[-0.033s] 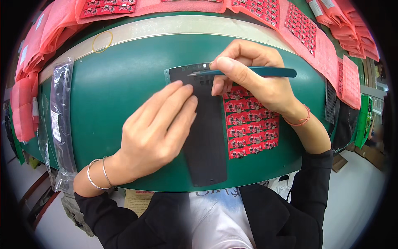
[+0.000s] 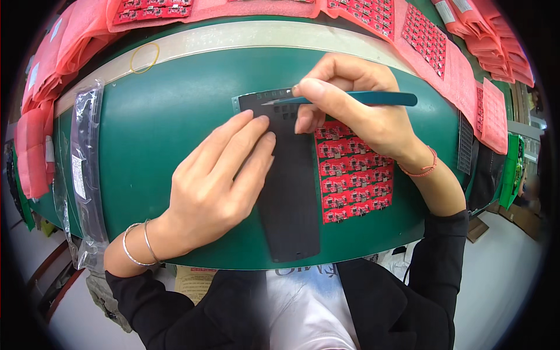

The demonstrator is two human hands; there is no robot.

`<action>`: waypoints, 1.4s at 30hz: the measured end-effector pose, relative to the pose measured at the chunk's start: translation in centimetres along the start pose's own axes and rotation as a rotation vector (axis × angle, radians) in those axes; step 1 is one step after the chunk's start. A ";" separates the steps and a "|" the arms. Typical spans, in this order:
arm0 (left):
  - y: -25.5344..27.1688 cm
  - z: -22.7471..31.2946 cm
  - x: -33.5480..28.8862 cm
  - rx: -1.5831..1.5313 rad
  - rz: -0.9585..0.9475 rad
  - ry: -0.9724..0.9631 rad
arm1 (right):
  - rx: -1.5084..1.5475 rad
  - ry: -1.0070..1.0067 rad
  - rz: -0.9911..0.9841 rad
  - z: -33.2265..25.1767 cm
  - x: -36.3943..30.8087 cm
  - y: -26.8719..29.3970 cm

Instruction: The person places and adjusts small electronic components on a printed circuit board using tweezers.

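1. Green counter [image 2: 151, 122] carries the work; its edges look curved in this wide view.
2. Long black strip [image 2: 289, 198] lies flat on it, just left of a panel of red circuit boards [image 2: 356, 176]. I cannot tell exactly what is beneath the strip.
3. Left hand [image 2: 213, 184] has its fingers stretched and near together, resting at the strip's left side and gripping nothing.
4. Right hand [image 2: 367, 119] has its fingers pinched around blue-green tweezers [image 2: 382, 98]. Their points are over small square marks near the strip's far end; contact is not clear.
5. In my judgement, the strip is light, thin and bendable, and may slide, so one should hold it by the long edges. The tweezers seem stiff, best taken at mid-body. The boards look fragile; their outer border would be safer.
6. At the back, pink foam wrapping [image 2: 213, 10] holds more red boards [image 2: 424, 41].
7. At left lies a clear plastic bag [image 2: 86, 219] with a white label; its contents are difficult to tell.
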State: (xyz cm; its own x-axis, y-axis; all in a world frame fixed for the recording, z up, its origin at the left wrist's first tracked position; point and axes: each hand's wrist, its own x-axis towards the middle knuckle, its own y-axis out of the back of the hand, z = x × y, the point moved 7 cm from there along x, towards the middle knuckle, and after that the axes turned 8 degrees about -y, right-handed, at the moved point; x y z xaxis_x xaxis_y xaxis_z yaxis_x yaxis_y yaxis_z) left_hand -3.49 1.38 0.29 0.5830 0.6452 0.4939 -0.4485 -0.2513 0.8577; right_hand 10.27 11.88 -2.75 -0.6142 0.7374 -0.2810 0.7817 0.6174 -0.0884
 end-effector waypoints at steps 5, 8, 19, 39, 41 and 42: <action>-1.1 0.0 -0.8 0.064 -0.037 -0.009 | -0.067 0.012 -0.001 0.7 2.1 -0.9; -1.4 0.1 -1.0 0.121 -0.037 -0.042 | -0.030 0.001 0.026 1.0 2.4 -0.6; -1.5 0.2 -0.8 0.125 -0.044 0.001 | -0.052 0.037 0.022 1.2 2.6 -0.8; -1.8 0.0 -0.8 0.123 -0.054 0.018 | -0.259 0.105 0.041 0.5 2.5 -1.1; -2.0 0.3 -1.1 0.138 -0.015 -0.041 | -0.255 0.093 0.046 0.5 2.5 -1.2; -2.1 0.3 -1.1 0.137 -0.014 -0.040 | -0.252 0.081 0.055 0.6 2.6 -1.2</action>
State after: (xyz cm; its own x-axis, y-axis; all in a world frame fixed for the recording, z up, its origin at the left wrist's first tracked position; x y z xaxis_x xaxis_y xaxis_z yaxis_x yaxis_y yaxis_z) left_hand -2.97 0.95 -1.98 0.6164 0.6207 0.4845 -0.3452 -0.3400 0.8748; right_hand 7.82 12.88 -3.90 -0.5862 0.7850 -0.2004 0.7688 0.6170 0.1683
